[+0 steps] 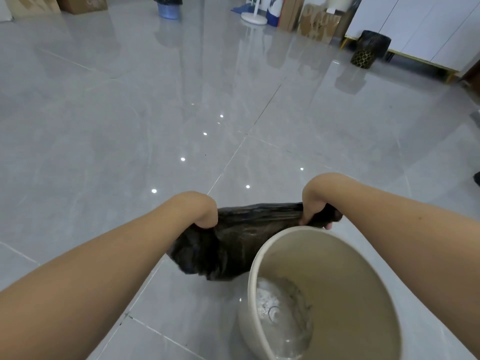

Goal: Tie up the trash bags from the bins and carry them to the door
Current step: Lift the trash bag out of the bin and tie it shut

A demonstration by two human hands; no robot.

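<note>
Two bins afar (370, 49) (black-lined); beige bin (337, 255) beside held bag (233, 242).

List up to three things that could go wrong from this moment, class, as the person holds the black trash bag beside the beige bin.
1. The thin black plastic trash bag is stretched between the left hand and the right hand; it might tear or slip before it is knotted.
2. The round beige plastic bin stands right beside the bag and could be knocked over.
3. The glossy grey tiled floor may be slippery when carrying.
</note>
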